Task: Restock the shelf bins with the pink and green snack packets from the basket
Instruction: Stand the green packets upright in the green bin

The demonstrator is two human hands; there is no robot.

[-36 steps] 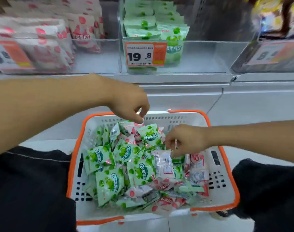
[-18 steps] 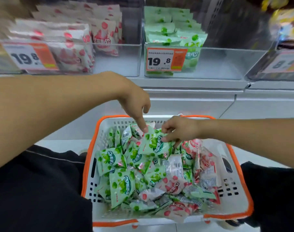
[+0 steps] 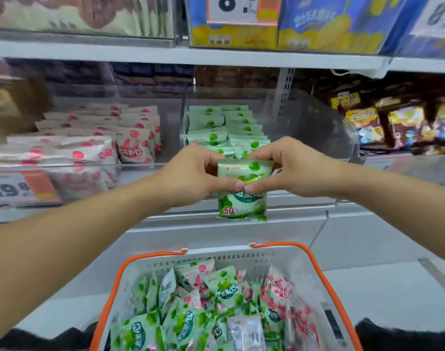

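Observation:
A green snack packet (image 3: pixel 243 206) hangs upright in front of the shelf, held from both sides. My left hand (image 3: pixel 191 173) grips its left upper edge and my right hand (image 3: pixel 289 171) pinches its right upper edge, thumbs meeting at its middle. Behind it stands the clear bin of green packets (image 3: pixel 216 127). To the left is the bin of pink packets (image 3: pixel 95 138). Below, the white basket with an orange rim (image 3: pixel 325 274) holds several mixed green and pink packets (image 3: pixel 221 287).
A price tag reading 19.8 (image 3: pixel 16 188) sits on the pink bin's front. To the right of the green stack the bin is bare behind its clear wall (image 3: pixel 317 138). Dark snack bags (image 3: pixel 393 122) fill the right bin. Yellow-blue boxes (image 3: pixel 292 24) stand on the upper shelf.
Both hands have left the basket and risen to the shelf with one green packet between them. The view has tilted up, showing the upper shelf.

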